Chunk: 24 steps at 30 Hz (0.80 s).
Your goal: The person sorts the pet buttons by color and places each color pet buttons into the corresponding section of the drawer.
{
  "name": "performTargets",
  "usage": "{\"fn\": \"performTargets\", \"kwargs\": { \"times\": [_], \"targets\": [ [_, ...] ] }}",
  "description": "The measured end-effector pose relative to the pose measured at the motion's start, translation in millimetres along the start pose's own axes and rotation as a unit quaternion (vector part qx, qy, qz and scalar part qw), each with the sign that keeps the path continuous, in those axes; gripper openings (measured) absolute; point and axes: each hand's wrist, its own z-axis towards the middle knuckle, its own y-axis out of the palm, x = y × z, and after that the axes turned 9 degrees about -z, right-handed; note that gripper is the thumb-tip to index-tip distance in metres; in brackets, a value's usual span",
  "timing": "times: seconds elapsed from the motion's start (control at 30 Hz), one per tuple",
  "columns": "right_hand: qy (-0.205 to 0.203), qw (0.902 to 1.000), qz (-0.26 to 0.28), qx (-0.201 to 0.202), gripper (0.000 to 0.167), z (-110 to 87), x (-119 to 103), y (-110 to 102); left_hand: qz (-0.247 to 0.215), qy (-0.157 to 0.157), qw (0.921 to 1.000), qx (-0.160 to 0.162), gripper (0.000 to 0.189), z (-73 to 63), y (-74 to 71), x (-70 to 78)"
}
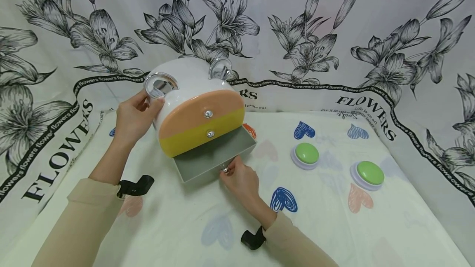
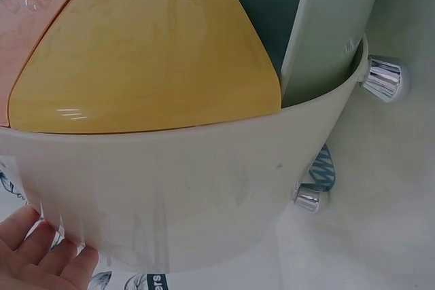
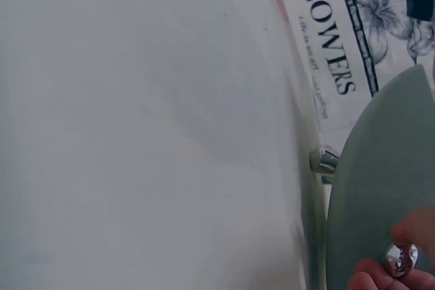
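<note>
A white alarm-clock-shaped drawer cabinet (image 1: 185, 77) stands left of middle, with an orange drawer front (image 1: 193, 112), a yellow drawer front (image 1: 200, 132) and silver knobs. Its grey-green bottom drawer (image 1: 215, 149) is pulled out, showing a bare inside. My left hand (image 1: 135, 116) holds the cabinet's upper left side, thumb in front, just below a silver bell-shaped piece (image 1: 160, 85). In the left wrist view, its fingertips (image 2: 85, 256) touch the white side wall. My right hand (image 1: 241, 180) pinches the bottom drawer's silver knob (image 3: 401, 261) between thumb and fingers.
To the right, two green push buttons (image 1: 307, 153) (image 1: 371, 173) with pale bases sit on the heart-printed tablecloth (image 1: 167, 234). A flower-printed cloth (image 1: 297, 32) hangs behind. Silver feet (image 2: 384, 79) stick out from under the cabinet.
</note>
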Motion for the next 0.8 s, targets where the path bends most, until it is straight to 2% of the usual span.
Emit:
{"fn": "performTargets", "kwargs": {
  "times": [0.8],
  "targets": [
    [0.019,0.9996,0.020,0.002,0.022,-20.9,7.2,-9.9,-0.003,0.001,1.0000,-0.003,0.066,0.4,-0.8,-0.3]
  ]
}}
